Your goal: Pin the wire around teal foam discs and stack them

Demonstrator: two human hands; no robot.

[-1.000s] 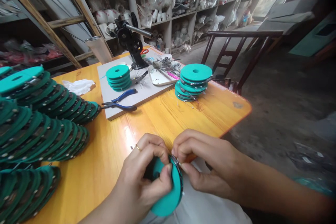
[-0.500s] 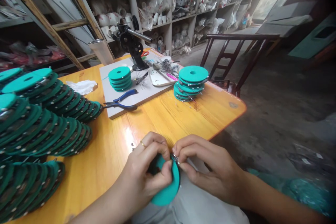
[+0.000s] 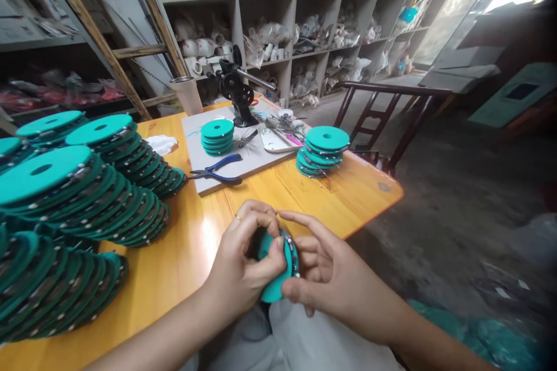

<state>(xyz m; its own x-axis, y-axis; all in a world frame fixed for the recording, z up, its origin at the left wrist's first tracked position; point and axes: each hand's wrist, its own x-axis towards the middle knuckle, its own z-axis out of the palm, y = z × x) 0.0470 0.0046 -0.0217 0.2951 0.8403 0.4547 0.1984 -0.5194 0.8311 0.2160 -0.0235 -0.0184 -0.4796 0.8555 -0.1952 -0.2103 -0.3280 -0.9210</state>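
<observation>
A round teal foam spool (image 3: 278, 288) is held above my lap, tilted, with dark line and small shiny pieces in the groove of its rim. My left hand (image 3: 252, 249) pinches it, thumb on the near face and fingers curled over the top; a ring is on one finger. My right hand (image 3: 322, 266) is around the right rim, thumb on the face and index finger reaching to the top edge near the left fingertips. Its other fingers curl beside the wound rim. Whether they hold an end of line is too small to tell.
Stacks of wound teal spools (image 3: 130, 208) fill the table's left. On a grey board (image 3: 204, 188) are blue-handled pliers (image 3: 224, 169), plain spools (image 3: 217, 138), a white tray (image 3: 272, 140) and a black hand-crank device (image 3: 237, 90). Another spool stack (image 3: 324, 151) stands right, before a chair (image 3: 383, 110).
My right hand has gone from a fingertip pinch at the spool's top edge to a wider hold around its right rim. The spool has turned, showing more of the wound rim. The view has shifted.
</observation>
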